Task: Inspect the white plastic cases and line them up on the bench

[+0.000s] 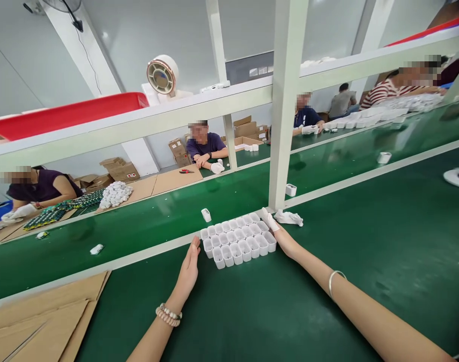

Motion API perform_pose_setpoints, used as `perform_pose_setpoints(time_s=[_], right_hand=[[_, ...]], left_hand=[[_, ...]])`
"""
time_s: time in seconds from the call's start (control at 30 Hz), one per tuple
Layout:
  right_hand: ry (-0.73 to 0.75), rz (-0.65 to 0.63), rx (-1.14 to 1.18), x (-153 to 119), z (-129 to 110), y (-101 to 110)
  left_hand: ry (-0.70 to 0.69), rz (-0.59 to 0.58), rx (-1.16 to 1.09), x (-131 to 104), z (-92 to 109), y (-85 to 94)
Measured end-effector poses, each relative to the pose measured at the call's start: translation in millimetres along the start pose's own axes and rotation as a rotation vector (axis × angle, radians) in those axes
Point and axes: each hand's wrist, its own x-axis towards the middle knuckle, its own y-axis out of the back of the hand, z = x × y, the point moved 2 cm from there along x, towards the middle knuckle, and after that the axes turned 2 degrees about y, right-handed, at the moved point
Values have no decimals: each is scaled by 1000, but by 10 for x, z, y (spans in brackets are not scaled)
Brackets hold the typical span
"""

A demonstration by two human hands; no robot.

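Several small white plastic cases (237,251) with open tops stand packed in rows on the green worktop. At their left end, my left hand (188,266) is held on edge with its fingers stretched out; it is beside the block, and I cannot tell whether it touches. My right hand (280,235), its fingertips covered in white, lies along the right end, fingers stretched forward near the post's foot. Neither hand grips anything. A crumpled white glove (288,217) lies just right of my right hand. Another white case (206,215) lies on the green conveyor belt beyond.
A pale upright post (284,110) rises right behind the cases. Flat cardboard (44,317) lies at the near left. More white parts (383,158) sit on the conveyor belt (146,216). Several co-workers sit across it, near a white heap (116,194) and a red tray (74,114) above.
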Motion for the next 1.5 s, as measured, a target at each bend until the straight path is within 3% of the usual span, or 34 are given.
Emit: perform_pose_setpoints(time_s=[0.17,0.6,0.73,0.83,0.97,1.13,1.37,1.5], right_hand=[[-15,-33,63,21,91,2],[-84,-69,122,-13,82,-46],[-85,-44,116,14,133,-33],[-86,-27,119,18,138,-37],[-56,-10,93,-2,96,-50],[-43,-2,63,-34,32,-67],[-41,10,38,-58,0,-54],[-37,16,20,-52,34,-39]], left_hand=[[-26,-79,27,-26,29,-14],[-26,-78,13,-50,60,-16],[-59,24,101,-67,116,4],[-143,153,321,-121,222,38],[-209,9,583,-208,317,-23],[-233,-113,660,-260,353,-101],[-258,-175,679,-259,356,-95],[-251,-112,675,-256,320,-80]])
